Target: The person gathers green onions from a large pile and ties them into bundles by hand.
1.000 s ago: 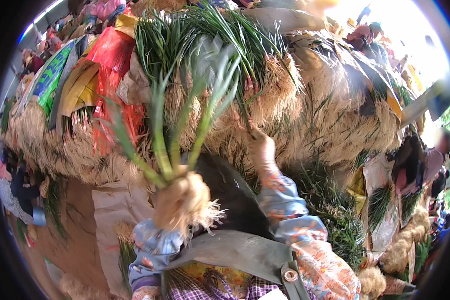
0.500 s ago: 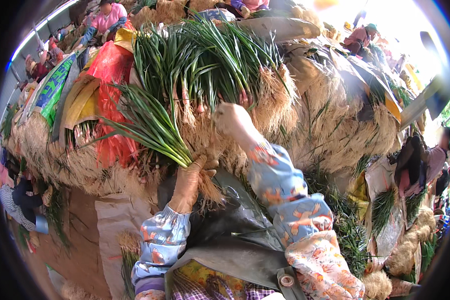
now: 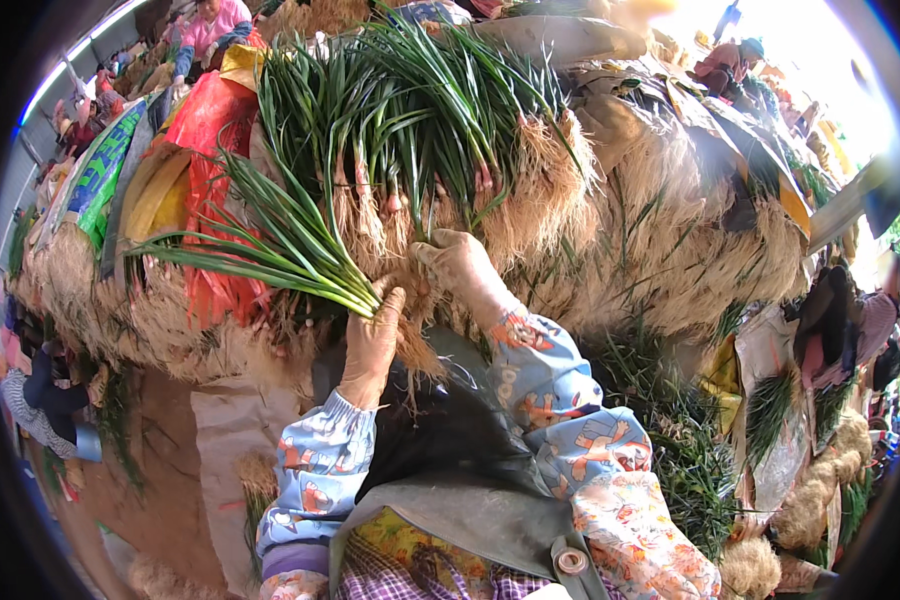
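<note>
My left hand (image 3: 372, 345) is closed round a bunch of green garlic (image 3: 315, 265). The bunch's leaves fan out to the upper left, and its stringy roots (image 3: 417, 352) hang beside my fingers. Just to the right, my right hand (image 3: 460, 268) pinches the lower end of a green garlic stalk at the front of the heap; its fingertips are partly hidden. Behind both hands lies a thick row of green garlic (image 3: 400, 110), leaves pointing away, with pinkish bulbs and pale roots facing me.
A dark apron (image 3: 460, 510) covers my lap. Root-fringed heaps (image 3: 670, 250) stretch to the right, and a red plastic sheet (image 3: 210, 130) drapes the heap at left. Loose leaves (image 3: 690, 470) lie on the right. Other people, one in a pink top (image 3: 213, 28), sit around.
My right hand has drawn down and slightly left, its fingers now at a stalk. The bunch in my left hand has shifted slightly up and left, its leaves tilting lower.
</note>
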{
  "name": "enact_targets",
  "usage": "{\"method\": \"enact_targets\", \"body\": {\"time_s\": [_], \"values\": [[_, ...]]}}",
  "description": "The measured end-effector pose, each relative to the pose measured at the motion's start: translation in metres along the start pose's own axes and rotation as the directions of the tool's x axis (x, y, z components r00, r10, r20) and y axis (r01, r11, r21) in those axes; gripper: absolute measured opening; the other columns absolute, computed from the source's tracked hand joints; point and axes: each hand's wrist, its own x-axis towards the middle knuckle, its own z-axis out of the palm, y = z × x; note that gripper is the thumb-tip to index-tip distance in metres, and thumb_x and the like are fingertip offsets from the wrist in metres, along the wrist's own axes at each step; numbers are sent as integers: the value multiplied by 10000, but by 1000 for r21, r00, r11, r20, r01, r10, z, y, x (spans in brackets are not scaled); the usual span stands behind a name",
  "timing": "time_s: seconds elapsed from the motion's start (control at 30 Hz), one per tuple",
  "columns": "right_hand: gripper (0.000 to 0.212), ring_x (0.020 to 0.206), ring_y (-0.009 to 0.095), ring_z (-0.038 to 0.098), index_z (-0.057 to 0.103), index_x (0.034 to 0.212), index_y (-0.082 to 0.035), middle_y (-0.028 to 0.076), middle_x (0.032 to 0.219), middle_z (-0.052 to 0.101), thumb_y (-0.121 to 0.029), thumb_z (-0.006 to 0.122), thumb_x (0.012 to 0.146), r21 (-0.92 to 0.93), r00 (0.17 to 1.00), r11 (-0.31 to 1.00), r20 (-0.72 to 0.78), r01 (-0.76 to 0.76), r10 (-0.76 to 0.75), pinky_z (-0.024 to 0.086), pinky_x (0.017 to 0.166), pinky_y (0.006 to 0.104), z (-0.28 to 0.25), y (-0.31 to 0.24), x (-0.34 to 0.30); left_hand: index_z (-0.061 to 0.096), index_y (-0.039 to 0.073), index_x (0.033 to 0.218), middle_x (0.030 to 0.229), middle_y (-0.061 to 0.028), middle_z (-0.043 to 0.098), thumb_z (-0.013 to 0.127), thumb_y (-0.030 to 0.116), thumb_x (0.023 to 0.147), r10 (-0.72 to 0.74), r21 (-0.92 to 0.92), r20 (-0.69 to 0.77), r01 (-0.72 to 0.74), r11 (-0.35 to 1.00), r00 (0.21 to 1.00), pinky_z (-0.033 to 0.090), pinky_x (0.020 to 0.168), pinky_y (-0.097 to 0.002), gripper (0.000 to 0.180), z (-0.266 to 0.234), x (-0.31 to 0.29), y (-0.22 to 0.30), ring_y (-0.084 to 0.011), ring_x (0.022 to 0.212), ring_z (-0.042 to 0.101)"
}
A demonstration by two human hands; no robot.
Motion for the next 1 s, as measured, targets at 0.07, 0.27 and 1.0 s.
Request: {"method": "enact_targets", "body": {"time_s": [0.07, 0.27, 1.0], "values": [[199, 530, 103, 536, 610, 905, -3, 41, 657, 621, -195, 579, 860, -181, 990, 978, 115, 107, -87, 444, 493, 264, 4, -4, -7, 591, 42, 1029, 754, -7, 591, 538, 267, 894, 150, -177, 207, -114, 978, 967, 406, 471, -221, 268, -3, 16, -19, -68, 619, 534], [85, 618, 173, 632, 635, 853, -105, 73, 764, 658, -144, 561, 839, -638, 709, 592, -100, 492, -698, 510, 586, 310, 2, 21, -26, 552, 45, 856, 656, -30, 560, 548, 277, 881, -106, -377, 496, 323, 868, 862, 485, 482, -245, 233, -13, -12, 23, -117, 525, 556], [198, 671, 211, 641, 593, 801, -27, 95, 795, 660, -208, 556, 872, -482, 970, 842, 123, 242, -209, 512, 607, 352, -23, -7, -68, 604, 49, 863, 632, -16, 578, 594, 271, 857, -136, -405, 440, 331, 852, 888, 437, 523, -220, 222, 5, -41, -3, -80, 562, 524]]}}
